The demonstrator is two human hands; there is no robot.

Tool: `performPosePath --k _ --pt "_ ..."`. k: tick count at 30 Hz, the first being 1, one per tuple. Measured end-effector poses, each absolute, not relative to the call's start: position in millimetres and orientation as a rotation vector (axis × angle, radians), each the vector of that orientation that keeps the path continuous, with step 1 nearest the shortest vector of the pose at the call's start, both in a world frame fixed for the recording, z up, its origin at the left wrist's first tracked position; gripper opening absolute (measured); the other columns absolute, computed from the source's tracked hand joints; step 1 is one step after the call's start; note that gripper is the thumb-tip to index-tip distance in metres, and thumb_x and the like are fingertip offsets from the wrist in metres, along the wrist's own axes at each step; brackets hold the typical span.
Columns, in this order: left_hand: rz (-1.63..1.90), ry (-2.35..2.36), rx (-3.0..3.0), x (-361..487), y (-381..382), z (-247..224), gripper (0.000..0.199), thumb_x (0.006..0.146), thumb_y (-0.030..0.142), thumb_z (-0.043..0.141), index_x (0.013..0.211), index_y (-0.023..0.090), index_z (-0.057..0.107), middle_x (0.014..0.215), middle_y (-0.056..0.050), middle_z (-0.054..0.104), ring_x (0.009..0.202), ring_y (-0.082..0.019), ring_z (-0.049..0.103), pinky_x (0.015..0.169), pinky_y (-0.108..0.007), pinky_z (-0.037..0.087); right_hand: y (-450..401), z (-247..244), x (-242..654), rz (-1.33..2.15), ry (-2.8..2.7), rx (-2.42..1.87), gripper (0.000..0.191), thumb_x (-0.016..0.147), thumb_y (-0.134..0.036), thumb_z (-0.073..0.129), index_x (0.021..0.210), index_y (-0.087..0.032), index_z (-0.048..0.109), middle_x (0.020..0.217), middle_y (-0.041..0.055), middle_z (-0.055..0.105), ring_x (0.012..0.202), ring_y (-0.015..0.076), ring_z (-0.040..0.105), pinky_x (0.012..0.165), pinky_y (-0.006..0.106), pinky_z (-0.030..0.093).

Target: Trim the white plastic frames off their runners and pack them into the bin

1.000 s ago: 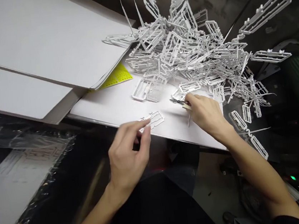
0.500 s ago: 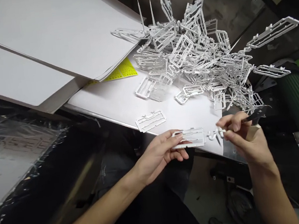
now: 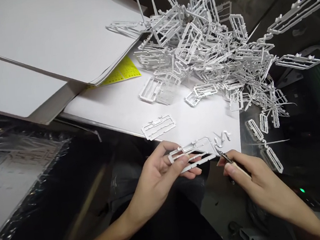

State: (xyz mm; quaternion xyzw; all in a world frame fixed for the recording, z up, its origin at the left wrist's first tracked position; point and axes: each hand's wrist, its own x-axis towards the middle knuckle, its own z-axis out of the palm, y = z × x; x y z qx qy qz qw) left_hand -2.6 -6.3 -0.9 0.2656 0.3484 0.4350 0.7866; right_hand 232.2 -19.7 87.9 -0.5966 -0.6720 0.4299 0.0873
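Observation:
My left hand pinches a white plastic frame between thumb and fingers, near the table's front edge. A curly white runner piece shows just beyond the frame's right end; whether they are joined is unclear. In my right hand is a pair of slim cutters, their tip at the frame's right end. Another white frame lies flat on the white table surface, behind my left hand.
A large tangled heap of white frames and runners covers the back right. Big white sheets lie at the left, over a yellow printed sheet. Two connected frames sit right of the table. Clear plastic wrap is at lower left.
My right hand has turned and moved down and left, bringing the cutters' tip to the frame's end. The runner is out of its fingers. The frame in my left hand has tilted.

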Motion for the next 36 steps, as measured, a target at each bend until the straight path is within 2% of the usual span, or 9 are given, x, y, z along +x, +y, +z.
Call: performPosePath --k 11,20,29,36 --pt "0.922 0.796 0.589 -2 -7 5 0.03 0.098 0.038 0.074 0.103 0.021 0.05 0.098 -0.005 0.083 0.078 -0.016 0.081 0.073 -0.018 0.064 -18 86 231 1.276 -2.007 -1.782 0.039 0.119 -0.047 0.043 0.094 -0.022 0.059 0.085 -0.0005 0.062 0.075 0.0199 0.056 0.067 0.03 0.039" --pt "0.914 0.846 0.605 3 -2 7 0.031 0.096 0.038 0.076 0.101 0.019 0.052 0.096 -0.006 0.083 0.074 -0.013 0.08 0.071 -0.016 0.064 -8 73 239 1.186 -2.083 -1.799 0.045 0.118 -0.05 0.043 0.087 -0.021 0.057 0.069 -0.0037 0.053 0.062 0.0174 0.049 0.06 0.031 0.032" --pt "0.923 0.875 0.647 6 0 7 0.033 0.093 0.039 0.078 0.102 0.019 0.053 0.093 -0.007 0.083 0.071 -0.015 0.079 0.068 -0.019 0.064 -1 71 245 1.21 -2.134 -1.764 0.047 0.117 -0.053 0.041 0.088 -0.021 0.058 0.073 -0.0025 0.056 0.065 0.0181 0.051 0.063 0.029 0.035" --pt "0.9 0.9 0.677 13 5 6 0.034 0.093 0.042 0.077 0.1 0.02 0.052 0.092 -0.007 0.082 0.068 -0.014 0.078 0.066 -0.019 0.062 2 60 247 1.151 -2.108 -1.768 0.048 0.116 -0.05 0.041 0.084 -0.02 0.059 0.066 -0.0041 0.05 0.059 0.0162 0.046 0.059 0.029 0.03"
